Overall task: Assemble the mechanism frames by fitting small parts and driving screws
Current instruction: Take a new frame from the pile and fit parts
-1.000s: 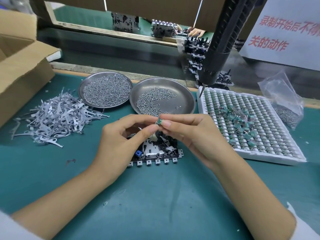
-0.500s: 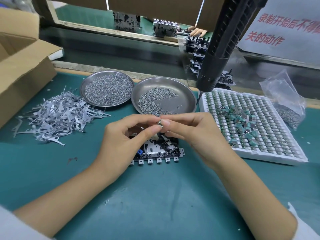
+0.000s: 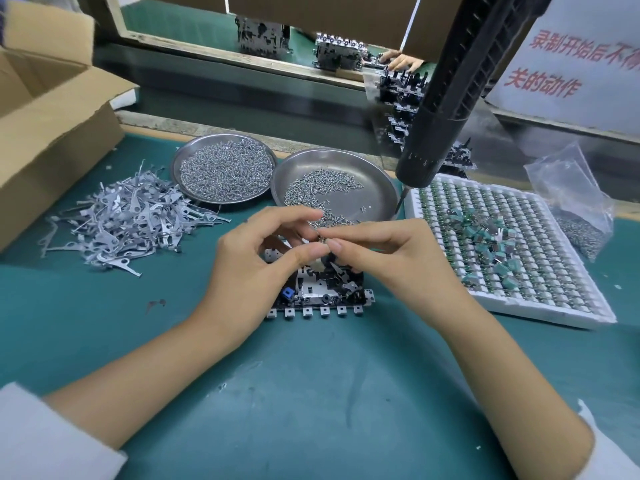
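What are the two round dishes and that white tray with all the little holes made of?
The two round dishes look like bare metal, probably steel: grey, shiny, reflecting light. The white tray looks like foam or soft plastic: matte, thick-walled, with moulded pockets. I can't be sure which.

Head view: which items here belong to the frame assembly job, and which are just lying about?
In use or supply:
- left hand and right hand, pinching a small part
- frame
- screw dishes
- lever pile
- parts tray
- screwdriver

Lying about:
- cardboard box
- plastic bag
- sign
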Available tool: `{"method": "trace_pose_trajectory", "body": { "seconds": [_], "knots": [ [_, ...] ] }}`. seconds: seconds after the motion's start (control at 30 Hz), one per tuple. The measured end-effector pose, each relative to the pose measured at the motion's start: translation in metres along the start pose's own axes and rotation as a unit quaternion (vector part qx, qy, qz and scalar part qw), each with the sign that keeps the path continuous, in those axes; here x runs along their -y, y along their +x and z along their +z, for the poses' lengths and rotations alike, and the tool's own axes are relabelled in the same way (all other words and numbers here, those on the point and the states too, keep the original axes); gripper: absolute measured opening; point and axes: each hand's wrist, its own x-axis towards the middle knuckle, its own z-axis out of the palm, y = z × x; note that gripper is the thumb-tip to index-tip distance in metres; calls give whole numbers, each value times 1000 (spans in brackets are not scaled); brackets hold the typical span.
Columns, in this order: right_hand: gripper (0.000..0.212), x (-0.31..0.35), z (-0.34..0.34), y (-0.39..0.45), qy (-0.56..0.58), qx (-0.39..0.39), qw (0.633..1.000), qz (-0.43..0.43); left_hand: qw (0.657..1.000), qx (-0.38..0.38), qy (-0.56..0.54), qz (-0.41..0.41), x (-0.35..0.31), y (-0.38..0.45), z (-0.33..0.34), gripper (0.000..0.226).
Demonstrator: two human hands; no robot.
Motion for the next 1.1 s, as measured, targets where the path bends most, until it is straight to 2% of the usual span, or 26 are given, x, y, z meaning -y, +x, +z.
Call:
{"method": "trace_pose_trajectory", "body": {
  "seconds": [0.27, 0.4, 0.5, 0.6, 0.83, 1.1],
  "knots": [
    [18, -9, 2, -12, -77, -48, 995, -43, 998, 39, 42, 14, -2, -3, 0, 28],
    [21, -16, 5, -21, -189, -75, 973, -106, 997, 54, 50, 9, -1, -2, -9, 24],
    [15, -21, 12, -25, -255, -55, 953, -153, 999, 25, 38, -9, 1, -1, -17, 14],
    [12, -26, 17, -26, -297, -43, 933, -202, 999, 15, 43, -6, 2, -3, -21, 13],
    [9, -31, 18, -26, -339, -46, 908, -243, 999, 22, 46, -12, 2, -3, -24, 13],
    [9, -33, 18, -26, -361, -38, 896, -256, 989, 74, 126, 26, -2, -6, -22, 12]
  ]
}}
